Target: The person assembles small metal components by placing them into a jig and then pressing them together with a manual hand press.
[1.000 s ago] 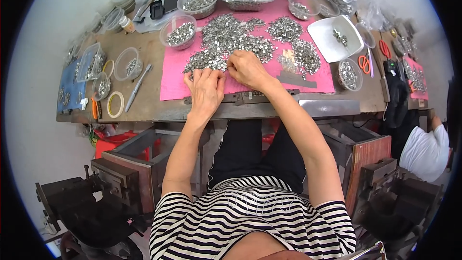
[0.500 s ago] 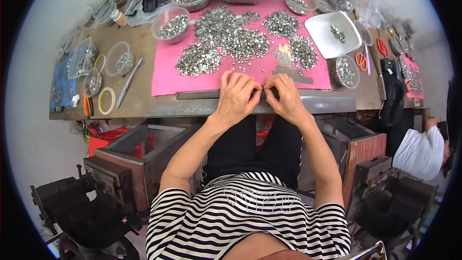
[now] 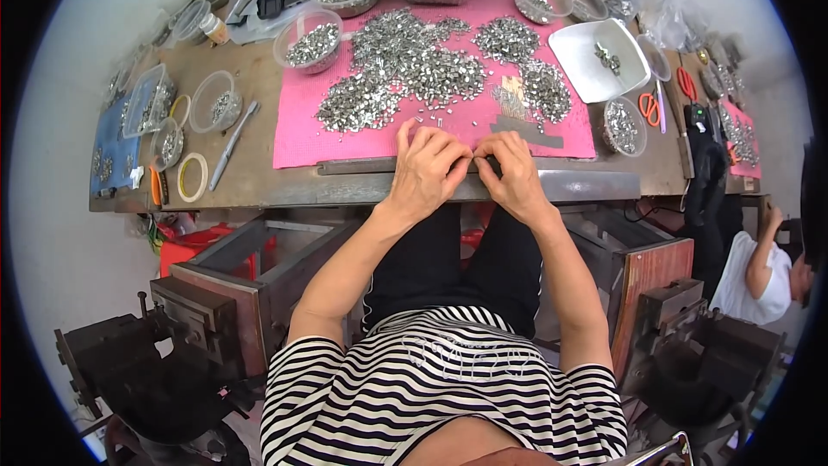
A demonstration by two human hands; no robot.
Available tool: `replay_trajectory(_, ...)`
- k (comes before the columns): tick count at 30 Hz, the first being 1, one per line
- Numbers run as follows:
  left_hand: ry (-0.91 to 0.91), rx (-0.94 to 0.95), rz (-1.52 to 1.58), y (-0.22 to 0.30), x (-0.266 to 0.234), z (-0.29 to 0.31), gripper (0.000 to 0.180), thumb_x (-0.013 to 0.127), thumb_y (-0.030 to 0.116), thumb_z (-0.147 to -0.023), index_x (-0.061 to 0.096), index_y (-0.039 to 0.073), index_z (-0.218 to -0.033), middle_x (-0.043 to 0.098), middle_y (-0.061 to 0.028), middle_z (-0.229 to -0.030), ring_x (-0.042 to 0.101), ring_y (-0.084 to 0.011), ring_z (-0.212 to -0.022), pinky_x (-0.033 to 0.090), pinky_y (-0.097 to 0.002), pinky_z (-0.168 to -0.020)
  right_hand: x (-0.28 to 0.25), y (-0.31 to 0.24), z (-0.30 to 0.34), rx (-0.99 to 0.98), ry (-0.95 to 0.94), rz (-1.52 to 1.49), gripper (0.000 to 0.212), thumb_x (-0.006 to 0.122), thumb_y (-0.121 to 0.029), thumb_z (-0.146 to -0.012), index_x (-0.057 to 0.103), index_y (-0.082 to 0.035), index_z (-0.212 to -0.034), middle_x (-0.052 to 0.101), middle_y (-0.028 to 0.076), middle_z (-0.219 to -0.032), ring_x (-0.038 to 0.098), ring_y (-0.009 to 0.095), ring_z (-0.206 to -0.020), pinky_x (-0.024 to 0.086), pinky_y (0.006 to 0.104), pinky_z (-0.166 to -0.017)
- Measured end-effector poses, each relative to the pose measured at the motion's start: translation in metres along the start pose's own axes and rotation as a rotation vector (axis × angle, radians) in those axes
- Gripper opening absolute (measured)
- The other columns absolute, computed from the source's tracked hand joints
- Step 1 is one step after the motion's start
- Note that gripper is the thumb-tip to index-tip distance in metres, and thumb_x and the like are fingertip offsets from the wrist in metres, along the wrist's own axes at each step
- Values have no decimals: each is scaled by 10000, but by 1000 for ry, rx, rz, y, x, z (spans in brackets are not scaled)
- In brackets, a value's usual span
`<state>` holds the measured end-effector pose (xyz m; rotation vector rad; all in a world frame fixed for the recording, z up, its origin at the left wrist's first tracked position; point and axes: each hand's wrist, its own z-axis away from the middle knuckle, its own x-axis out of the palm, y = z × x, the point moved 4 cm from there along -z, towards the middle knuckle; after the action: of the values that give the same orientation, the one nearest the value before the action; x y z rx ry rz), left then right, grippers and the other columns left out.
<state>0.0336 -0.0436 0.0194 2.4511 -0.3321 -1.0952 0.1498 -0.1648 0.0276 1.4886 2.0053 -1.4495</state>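
Observation:
Both my hands meet at the front edge of the bench, fingertips nearly touching. My left hand [image 3: 427, 164] is closed, thumb and forefinger pinched together over the edge of a pink mat [image 3: 302, 134]. My right hand [image 3: 511, 168] is pinched likewise, its thumb beside the left one. Whatever sits between the fingertips is too small or hidden to make out. Beneath the hands runs a dark metal bar [image 3: 354, 167]. Beyond them lie heaps of small silvery metal pieces [image 3: 418, 69]. A flat grey strip [image 3: 539, 135] and thin pins [image 3: 509, 103] lie beyond my right hand.
Clear tubs [image 3: 309, 41] of metal pieces ring the mat, with a white tray [image 3: 595, 60] at right. Tape rings [image 3: 192, 177] and a grey pen-like tool [image 3: 233, 148] lie left; orange-handled scissors [image 3: 649, 110] lie right. A co-worker [image 3: 755, 272] sits at far right.
My hands hold nearly the same place and pinch. The view has shifted very slightly. At far right, the co-worker's arm and body have moved.

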Motion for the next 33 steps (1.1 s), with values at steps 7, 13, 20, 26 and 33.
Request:
replay_trajectory(7,-18,5,75,-6,-1,3,129,761,113,-855,721,103,-977,670,-31,-958,617,-244,-973,335,-599,-1120,-2,7,3,71,50,-174,151,720,21,-841,688,-18,-984,696,95,-992,635,296,-945,488,402,-858)
replay_trajectory(13,-56,-77,41,-4,3,3,243,753,131,-876,708,104,-1113,685,-47,-1018,627,-256,-1039,314,-610,-1133,1,1,2,74,89,-98,144,718,28,-859,687,-6,-995,705,122,-993,643,305,-923,497,381,-844)
replay_trajectory(20,-155,-336,-353,-49,-36,10,637,484,463,-1055,508,-36,-1450,377,-221,-1607,284,-396,-1521,102,-684,-1192,2,4,5,73,140,-100,139,719,14,-844,680,-29,-970,692,92,-948,626,287,-880,477,384,-797)
replay_trajectory(26,-250,-240,-229,-29,-37,23,715,467,551,-1039,541,-45,-1428,478,-212,-1547,374,-346,-1495,70,-664,-1217,3,0,3,41,150,-60,136,715,10,-842,687,-41,-965,690,90,-946,625,281,-868,459,383,-807)
replay_trajectory(33,161,-324,-92,-54,-77,21,86,747,171,-903,768,113,-964,734,-41,-1007,656,-235,-995,311,-542,-1105,21,-14,-46,-151,71,40,120,708,-26,-837,693,-68,-949,607,70,-887,582,286,-872,439,404,-796)
